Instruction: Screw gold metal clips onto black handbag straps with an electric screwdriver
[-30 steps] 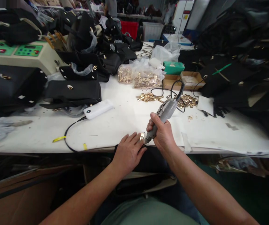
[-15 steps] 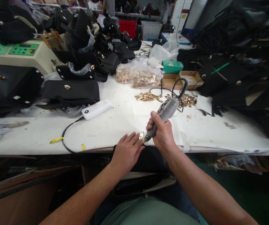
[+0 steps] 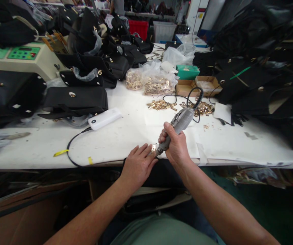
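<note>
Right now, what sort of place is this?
Probably a handbag workshop: black handbags pile up on the white table, gold metal fittings lie in heaps, and the right hand holds a corded hand tool.

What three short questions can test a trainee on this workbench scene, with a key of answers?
1. True or false: the right hand grips the grey pen-shaped power tool, and the tool's tip points down at the small gold metal piece.
2. Where does the left hand rest?
A) on a white rectangular power bank
B) flat at the near edge of the white table, fingertips by the gold piece
C) on a black leather handbag
3. Fill in: the tool's black cable rises beside a loose pile of ____ metal fittings.

Key: 1 true; 2 B; 3 gold.
</note>
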A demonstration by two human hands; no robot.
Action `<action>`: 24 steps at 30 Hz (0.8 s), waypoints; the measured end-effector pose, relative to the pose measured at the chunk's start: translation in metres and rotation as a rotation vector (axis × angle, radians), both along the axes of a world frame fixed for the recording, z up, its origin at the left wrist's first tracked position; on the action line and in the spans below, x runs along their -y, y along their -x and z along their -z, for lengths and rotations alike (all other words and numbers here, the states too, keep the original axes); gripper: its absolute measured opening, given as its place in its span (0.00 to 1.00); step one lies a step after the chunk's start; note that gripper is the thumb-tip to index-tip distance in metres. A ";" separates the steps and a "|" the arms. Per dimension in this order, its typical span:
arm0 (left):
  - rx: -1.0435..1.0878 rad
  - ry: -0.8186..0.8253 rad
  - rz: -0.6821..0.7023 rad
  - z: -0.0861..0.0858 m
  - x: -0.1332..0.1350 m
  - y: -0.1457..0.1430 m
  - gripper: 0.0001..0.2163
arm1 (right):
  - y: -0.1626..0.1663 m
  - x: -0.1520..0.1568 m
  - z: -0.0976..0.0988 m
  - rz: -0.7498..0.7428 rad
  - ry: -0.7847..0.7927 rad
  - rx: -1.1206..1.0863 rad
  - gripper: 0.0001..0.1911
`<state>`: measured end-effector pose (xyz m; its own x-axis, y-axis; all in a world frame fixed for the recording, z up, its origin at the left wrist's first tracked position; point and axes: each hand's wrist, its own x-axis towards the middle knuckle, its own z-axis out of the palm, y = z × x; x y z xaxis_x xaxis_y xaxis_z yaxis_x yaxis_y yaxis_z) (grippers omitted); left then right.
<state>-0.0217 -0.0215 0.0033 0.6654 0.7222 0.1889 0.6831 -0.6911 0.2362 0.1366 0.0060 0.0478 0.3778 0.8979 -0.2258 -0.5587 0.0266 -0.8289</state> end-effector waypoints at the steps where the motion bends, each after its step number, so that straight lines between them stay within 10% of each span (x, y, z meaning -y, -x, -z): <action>1: 0.003 -0.003 0.002 0.000 0.000 0.000 0.15 | 0.000 0.000 0.000 -0.001 -0.004 -0.003 0.21; 24: 0.024 0.003 -0.001 -0.002 0.000 -0.001 0.15 | -0.004 -0.023 -0.002 0.092 -0.047 0.187 0.20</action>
